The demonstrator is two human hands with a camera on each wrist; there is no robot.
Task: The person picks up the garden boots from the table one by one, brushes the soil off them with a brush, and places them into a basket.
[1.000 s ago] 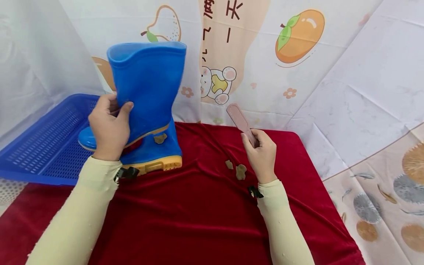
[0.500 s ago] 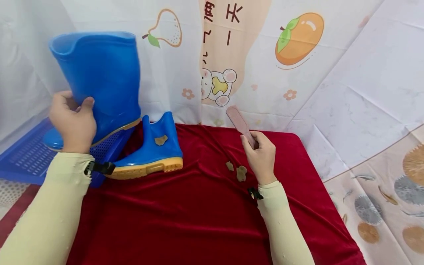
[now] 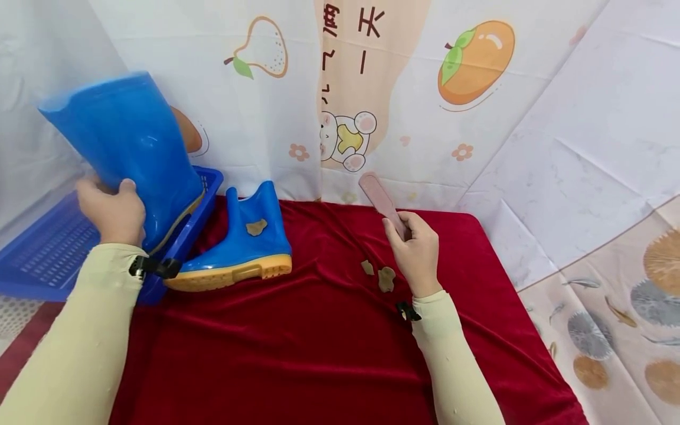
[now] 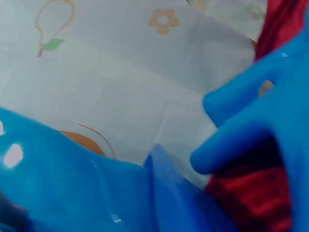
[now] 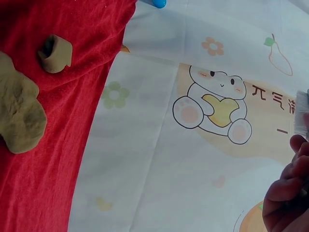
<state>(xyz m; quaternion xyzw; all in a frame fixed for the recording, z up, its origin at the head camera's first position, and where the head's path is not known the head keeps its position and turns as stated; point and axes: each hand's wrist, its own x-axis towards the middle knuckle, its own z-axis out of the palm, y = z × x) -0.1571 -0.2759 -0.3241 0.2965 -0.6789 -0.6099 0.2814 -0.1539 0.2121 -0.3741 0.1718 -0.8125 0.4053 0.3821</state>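
My left hand (image 3: 114, 209) grips a blue rain boot (image 3: 135, 141) by the shaft. The boot leans left, its sole along the inner right side of the blue plastic basket (image 3: 45, 260); the toe is hidden behind the hand. A second blue rain boot (image 3: 247, 239) with a yellow sole stands upright on the red cloth, a brown mud-like patch (image 3: 257, 227) on its shaft. On the right, my right hand (image 3: 417, 254) holds a pink brush (image 3: 378, 195) by its handle, back facing up. Pale bristles (image 5: 301, 113) show in the right wrist view.
Two brown clay-like pieces, a larger one (image 3: 386, 279) and a smaller one (image 3: 368, 267), lie on the red cloth (image 3: 297, 354) left of the right hand. A printed white curtain (image 3: 414, 147) hangs behind the table.
The left hand has carried its boot left, away from in front of the standing boot, then lowered and tilted it into the basket. The right hand with the brush stays almost still.
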